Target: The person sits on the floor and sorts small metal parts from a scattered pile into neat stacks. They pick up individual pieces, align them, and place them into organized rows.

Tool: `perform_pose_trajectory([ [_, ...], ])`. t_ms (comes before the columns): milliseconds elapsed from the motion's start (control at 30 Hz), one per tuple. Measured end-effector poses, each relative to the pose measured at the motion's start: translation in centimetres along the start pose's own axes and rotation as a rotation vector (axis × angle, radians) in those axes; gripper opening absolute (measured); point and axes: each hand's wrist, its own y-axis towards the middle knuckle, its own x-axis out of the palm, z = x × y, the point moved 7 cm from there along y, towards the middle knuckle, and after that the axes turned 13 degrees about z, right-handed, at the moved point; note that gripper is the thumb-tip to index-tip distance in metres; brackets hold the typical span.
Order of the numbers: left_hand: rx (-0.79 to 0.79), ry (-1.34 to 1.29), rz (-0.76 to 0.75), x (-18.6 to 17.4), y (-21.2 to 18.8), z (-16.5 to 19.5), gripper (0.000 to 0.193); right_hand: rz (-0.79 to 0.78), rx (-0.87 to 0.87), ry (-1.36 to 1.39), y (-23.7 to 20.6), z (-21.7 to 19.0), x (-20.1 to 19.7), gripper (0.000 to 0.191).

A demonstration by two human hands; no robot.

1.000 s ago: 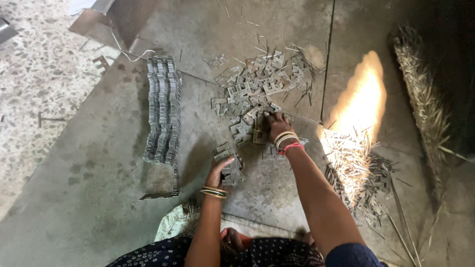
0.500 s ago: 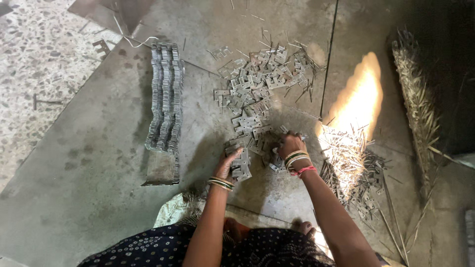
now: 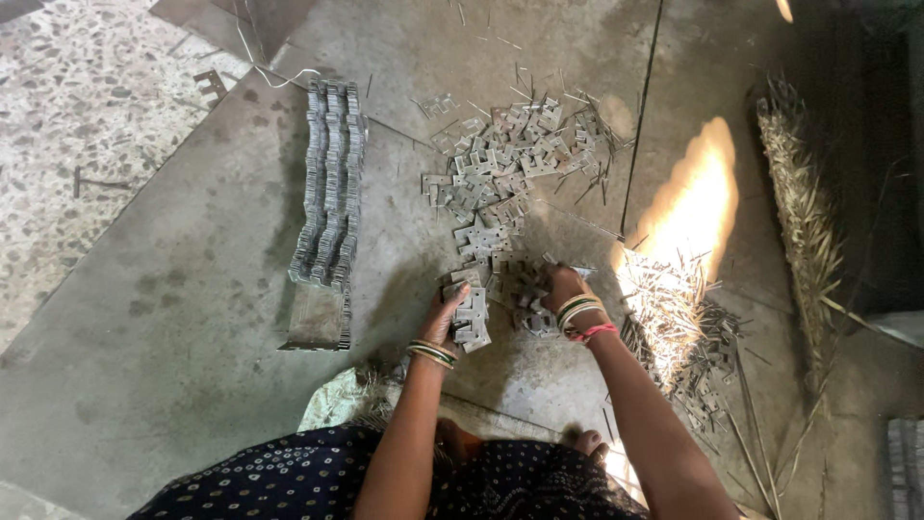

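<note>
— Where are the hands?
— The left hand (image 3: 445, 318) clasps a small stack of plates (image 3: 472, 313); the right hand (image 3: 561, 287) has fingers curled on loose plates (image 3: 527, 300) at the scattered pile (image 3: 505, 159)'s near edge
— Open room?
— Bare floor (image 3: 173, 385) leftward, past the stacked row (image 3: 330, 183)

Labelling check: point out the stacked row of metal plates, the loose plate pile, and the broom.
stacked row of metal plates (image 3: 332, 183), head view, mid-row.
loose plate pile (image 3: 505, 159), head view, centre.
broom (image 3: 804, 221), head view, bristles.
</note>
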Motion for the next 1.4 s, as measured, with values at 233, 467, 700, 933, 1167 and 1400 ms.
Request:
perform_pose_trajectory([
  [233, 0.012, -0.018, -0.098, -0.2, 0.8, -0.6, 0.044, 0.09, 0.049, 0.441, 0.4, -2.8, -6.2, 0.03],
  [467, -0.074, 0.03, -0.004, -0.9, 1.3, -2.0, 0.051, -0.072, 0.024, 0.058, -0.6, -5.7, -3.0, 0.031],
  [700, -0.02, 0.059, -0.064, -0.6, 0.9, -1.4, 0.044, 0.045, 0.01, -0.156, -1.6, -4.5, -1.4, 0.032],
  [933, -0.083, -0.087, -0.071, -1.2, 2.4, -2.7, 0.043, -0.108, 0.026, 0.624, -1.4, -6.2, -6.5, 0.031],
  [1167, -0.2, 0.014, 0.067, -2.0, 1.8, -3.2, 0.057, 0.02, -0.204, -0.192, -6.4, -6.2, -3.4, 0.036],
  [1400, -0.073, 0.041, 0.075, -1.9, 2.3, -2.0, 0.065, -0.096, 0.093, -0.124, -7.1, -4.6, -4.4, 0.044],
])
